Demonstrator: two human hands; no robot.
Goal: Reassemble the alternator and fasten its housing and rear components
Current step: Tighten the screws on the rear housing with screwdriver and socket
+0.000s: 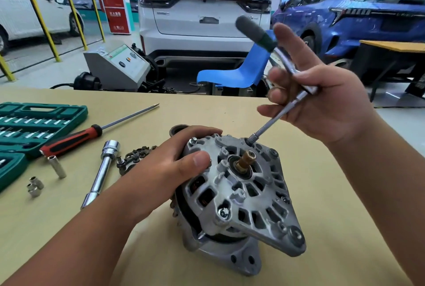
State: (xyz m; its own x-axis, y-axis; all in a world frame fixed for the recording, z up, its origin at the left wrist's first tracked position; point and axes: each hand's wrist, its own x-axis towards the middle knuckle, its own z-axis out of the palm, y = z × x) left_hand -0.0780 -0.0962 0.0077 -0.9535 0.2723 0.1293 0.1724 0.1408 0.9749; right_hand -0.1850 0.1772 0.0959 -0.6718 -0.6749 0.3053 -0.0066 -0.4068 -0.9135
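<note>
L hand (170,166) gripped alternator (243,196) on table (207,111), thumb on rear housing; shaft end pointed up. Socket driver (271,122) slanted: tip on bolt below R fingers, handle up-left. R hand (322,106) held it, fingers splayed.

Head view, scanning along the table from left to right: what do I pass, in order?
green socket case → chrome extension bar → left hand gripping the alternator → right hand holding the socket driver
</note>
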